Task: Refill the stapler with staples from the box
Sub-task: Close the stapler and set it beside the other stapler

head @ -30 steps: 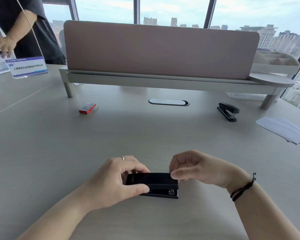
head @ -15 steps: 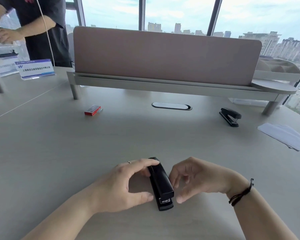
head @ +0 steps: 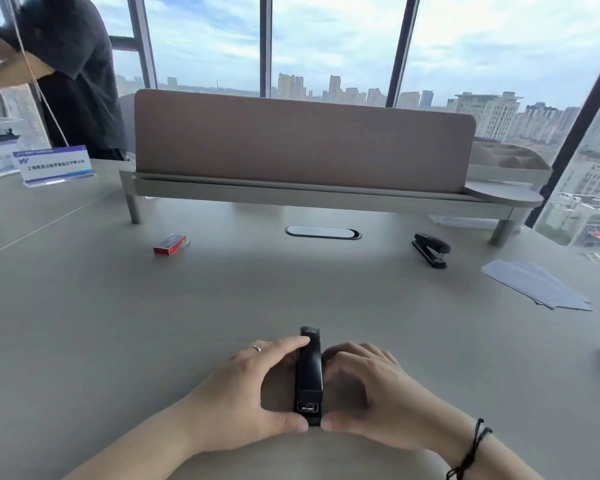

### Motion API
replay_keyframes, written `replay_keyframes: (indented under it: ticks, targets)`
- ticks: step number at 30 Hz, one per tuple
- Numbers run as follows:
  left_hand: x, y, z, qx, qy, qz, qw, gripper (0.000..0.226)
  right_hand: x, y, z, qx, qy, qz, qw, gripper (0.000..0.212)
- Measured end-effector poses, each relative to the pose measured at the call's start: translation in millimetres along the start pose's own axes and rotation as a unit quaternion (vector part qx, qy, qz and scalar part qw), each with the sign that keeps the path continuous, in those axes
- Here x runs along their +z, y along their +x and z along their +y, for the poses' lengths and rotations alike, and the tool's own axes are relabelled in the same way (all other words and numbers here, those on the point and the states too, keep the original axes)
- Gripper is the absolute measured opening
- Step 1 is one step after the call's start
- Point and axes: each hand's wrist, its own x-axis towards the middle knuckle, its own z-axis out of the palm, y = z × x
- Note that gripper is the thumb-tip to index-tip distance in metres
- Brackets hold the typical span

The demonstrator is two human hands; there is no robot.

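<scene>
1. A black stapler is laid flat on the table, near the front edge, pointing to 12 o'clock.
2. It is pinched from its 9 o'clock side by the left hand, thumb and fingers curled on it.
3. Its 3 o'clock side is gripped by the right hand.
4. The red staple box is seen far off at 11 o'clock, untouched.

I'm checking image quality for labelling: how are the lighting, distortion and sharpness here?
Head view: strong backlight from the windows, desk in soft shade; wide-angle bending shows in the window frames; the stapler between the left hand and right hand is fairly sharp, while the red staple box looks soft.
</scene>
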Motion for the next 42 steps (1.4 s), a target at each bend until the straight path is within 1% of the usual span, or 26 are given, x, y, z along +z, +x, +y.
replay_keyframes:
  ticks: [2,5,11,14,22,27,33,37,42]
  targets:
    - [5.4,6.1,3.2,-0.002,0.002,0.014,1.000,0.097,-0.1,-4.3,5.8,-0.012,0.008,0.005,1.000,0.056]
    - [13.1,19.1,5.4,0.001,-0.005,0.021,1.000,0.098,-0.9,-8.0,16.4,-0.014,0.005,0.030,0.999,0.049]
    - [30.6,61.4,15.8,0.015,-0.012,0.033,0.999,0.081,-11.8,-0.4,52.7,0.031,0.004,0.059,0.998,0.043]
    - [40.4,97.5,17.2,0.013,-0.033,0.033,0.999,0.080,-21.7,7.6,79.3,0.061,0.002,0.067,0.996,0.042]
    - [65.9,201.1,22.4,0.025,-0.033,0.044,0.998,0.075,-49.8,38.5,152.6,0.136,-0.012,0.103,0.985,0.032]
    - [77.7,260.0,19.3,0.005,-0.003,0.053,0.999,0.080,-67.7,63.3,187.0,0.171,-0.023,0.120,0.978,0.031]
    - [85.8,316.8,18.5,0.003,0.010,0.072,0.997,0.078,-78.9,91.3,217.6,0.219,-0.036,0.143,0.965,0.035]
    - [87.9,341.3,18.3,0.007,0.022,0.076,0.997,0.077,-83.9,105.7,228.6,0.226,-0.053,0.160,0.959,0.038]
    - [89.9,361.3,19.7,0.006,0.065,0.076,0.995,0.079,-84.9,117.8,241.1,0.239,-0.059,0.177,0.953,0.038]
